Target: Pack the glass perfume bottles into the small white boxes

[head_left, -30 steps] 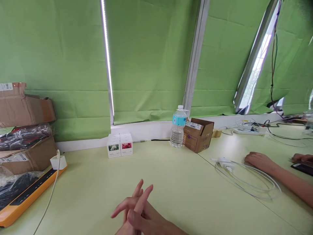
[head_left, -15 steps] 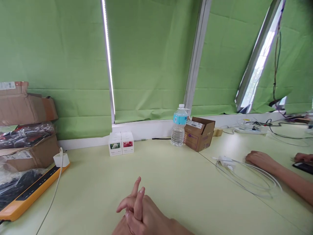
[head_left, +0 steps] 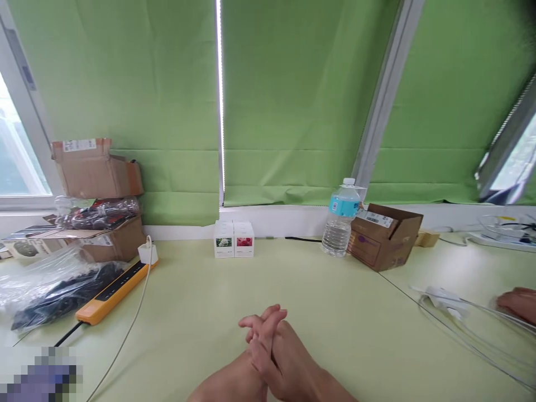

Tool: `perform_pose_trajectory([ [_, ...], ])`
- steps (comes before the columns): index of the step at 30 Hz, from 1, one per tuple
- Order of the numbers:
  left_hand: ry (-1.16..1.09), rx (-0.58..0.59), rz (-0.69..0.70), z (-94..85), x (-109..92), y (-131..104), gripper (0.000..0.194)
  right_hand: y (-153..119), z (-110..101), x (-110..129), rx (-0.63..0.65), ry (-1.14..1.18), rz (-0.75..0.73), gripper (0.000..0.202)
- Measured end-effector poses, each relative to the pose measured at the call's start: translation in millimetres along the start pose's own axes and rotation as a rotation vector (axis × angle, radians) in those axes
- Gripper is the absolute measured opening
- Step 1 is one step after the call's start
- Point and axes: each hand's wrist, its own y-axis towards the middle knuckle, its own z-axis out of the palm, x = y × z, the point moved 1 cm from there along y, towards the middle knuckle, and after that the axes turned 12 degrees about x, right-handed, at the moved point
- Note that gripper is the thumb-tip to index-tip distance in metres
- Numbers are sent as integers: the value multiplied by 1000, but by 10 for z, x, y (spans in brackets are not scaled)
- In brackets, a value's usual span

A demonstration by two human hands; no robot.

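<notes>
Low in the centre of the head view, my left hand (head_left: pixel 248 373) and my right hand (head_left: pixel 293 357) are clasped over the pale green table (head_left: pixel 201 301). Their fingers are interlaced and closed, with no object visible between them. Part of my left hand is hidden behind my right. Beyond them, two small white boxes, one with a white flower picture (head_left: pixel 224 242) and one with a red flower picture (head_left: pixel 244 242), stand side by side near the wall.
Right of centre, a water bottle (head_left: pixel 337 223) stands beside an open cardboard box (head_left: pixel 379 243). Stacked cartons (head_left: pixel 92 174), plastic bags and an orange power strip (head_left: pixel 111 293) lie left. White cables (head_left: pixel 477 335) and another person's hand (head_left: pixel 518 304) are at right.
The view has turned left, so the table items appear farther right and a window shows at the left. My hands remain clasped, their fingers now folded closer together.
</notes>
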Motion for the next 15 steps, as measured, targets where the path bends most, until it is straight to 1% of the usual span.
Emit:
perform_pose_trajectory([
  [1, -7, 40, 4, -14, -57, -13, 93, 1, 1, -22, -20, -24, 6, 54],
  [2, -21, 66, 8, -22, -109, -29, 92, 3, 6, -43, -39, -34, 15, 57],
  [3, -43, 70, 9, -25, -152, -44, 84, 5, 17, -64, -51, -32, 29, 60],
  [4, -70, 57, 7, -22, -183, -56, 71, 7, 31, -85, -57, -22, 45, 61],
  [6, -120, 7, 4, -1, -207, -61, 47, 14, 62, -131, -58, -4, 68, 59],
  [7, -135, -23, 2, 15, -199, -54, 42, 20, 77, -156, -59, -4, 71, 56],
  [10, -133, -115, -13, 63, -107, -11, 45, 56, 114, -247, -32, -18, 85, 53],
  [12, -123, -175, -11, 85, -25, 18, 50, 89, 128, -310, 11, -17, 94, 56],
  [15, -132, -199, 55, 94, 55, 32, 53, 127, 132, -376, 69, -48, 85, 60],
])
